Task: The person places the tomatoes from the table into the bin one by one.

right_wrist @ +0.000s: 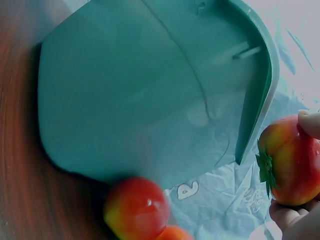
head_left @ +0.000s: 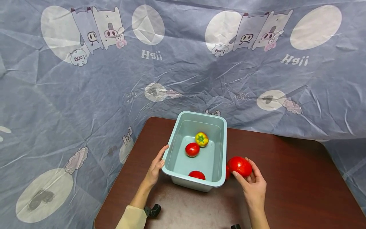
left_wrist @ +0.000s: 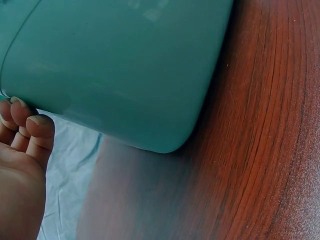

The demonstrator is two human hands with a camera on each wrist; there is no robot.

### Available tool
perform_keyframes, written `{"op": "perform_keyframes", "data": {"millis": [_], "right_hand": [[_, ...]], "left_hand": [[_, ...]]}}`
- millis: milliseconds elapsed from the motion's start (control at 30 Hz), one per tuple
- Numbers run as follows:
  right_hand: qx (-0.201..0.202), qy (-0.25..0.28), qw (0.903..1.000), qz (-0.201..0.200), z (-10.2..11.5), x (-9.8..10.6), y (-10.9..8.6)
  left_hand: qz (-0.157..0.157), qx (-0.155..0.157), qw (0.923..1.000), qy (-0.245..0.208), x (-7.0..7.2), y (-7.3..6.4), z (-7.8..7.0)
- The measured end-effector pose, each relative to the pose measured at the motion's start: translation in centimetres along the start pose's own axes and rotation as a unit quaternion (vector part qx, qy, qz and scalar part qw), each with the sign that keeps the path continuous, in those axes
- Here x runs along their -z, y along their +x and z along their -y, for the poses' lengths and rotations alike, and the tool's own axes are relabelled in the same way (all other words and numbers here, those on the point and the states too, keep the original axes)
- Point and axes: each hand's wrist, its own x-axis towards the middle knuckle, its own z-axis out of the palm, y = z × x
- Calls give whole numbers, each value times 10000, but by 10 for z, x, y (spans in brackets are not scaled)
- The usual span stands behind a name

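A light blue-green plastic bin (head_left: 197,183) stands on the table. My left hand (head_left: 154,167) holds its left rim, with several fingertips (left_wrist: 40,126) bent under the rim in the left wrist view. To the right of the bin, my right hand (head_left: 254,184) grips a shiny red tomato (head_left: 240,166) between thumb and fingers. In the right wrist view this tomato (right_wrist: 290,160) shows yellowish patches and a green leafy top. Inside the bin lie a yellow tomato (head_left: 201,139) with a green star top, a red tomato (head_left: 192,149), and another red one (head_left: 196,174) partly hidden by the near wall.
Beside the bin's right wall, a red tomato (right_wrist: 137,207) rests on the table, with part of another (right_wrist: 174,234) next to it. The table (head_left: 286,178) is dark reddish-brown wood. A grey-blue printed cloth (head_left: 183,73) hangs behind it and along the left side.
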Motion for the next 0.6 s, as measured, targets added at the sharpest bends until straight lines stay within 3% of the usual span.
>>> {"op": "perform_keyframes", "data": {"millis": [267, 600], "right_hand": [[198, 149, 9996, 141, 14, -8, -5], [469, 205, 9967, 635, 28, -23, -10]], "left_hand": [[-38, -61, 9998, 174, -2, 0, -2], [-67, -114, 9995, 278, -1, 0, -4]]}}
